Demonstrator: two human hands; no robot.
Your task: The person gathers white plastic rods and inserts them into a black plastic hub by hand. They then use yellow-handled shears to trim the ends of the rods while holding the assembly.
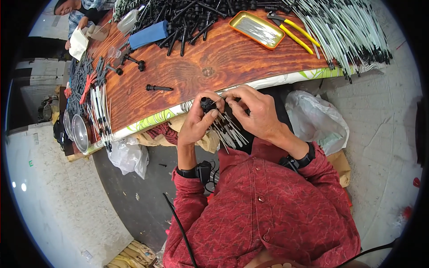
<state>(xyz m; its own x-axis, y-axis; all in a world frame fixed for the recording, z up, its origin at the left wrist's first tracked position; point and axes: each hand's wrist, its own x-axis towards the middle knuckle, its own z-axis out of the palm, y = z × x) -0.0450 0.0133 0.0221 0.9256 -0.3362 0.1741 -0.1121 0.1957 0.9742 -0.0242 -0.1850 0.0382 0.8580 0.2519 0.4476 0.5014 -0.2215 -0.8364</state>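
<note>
- Black connector (207, 104): pinched in left hand (196, 123) fingers, just off the counter (214, 62) edge.
- Right hand (257, 111): fingers closed on a thin white wire at the connector.
- Wire bundle (228, 129): hangs below both hands, apparently waiting.
- Counter stock: black parts pile (187, 18), white wires (344, 31), seemingly much unfinished.

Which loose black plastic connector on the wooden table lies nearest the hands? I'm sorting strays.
The slim black connector lying alone on its side mid-table, just beyond the left hand; the other strays sit farther back.

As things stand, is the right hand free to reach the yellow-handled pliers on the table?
Probably not at once: the right hand is busy at the small black part. Bare wood lies before the pliers.
</note>
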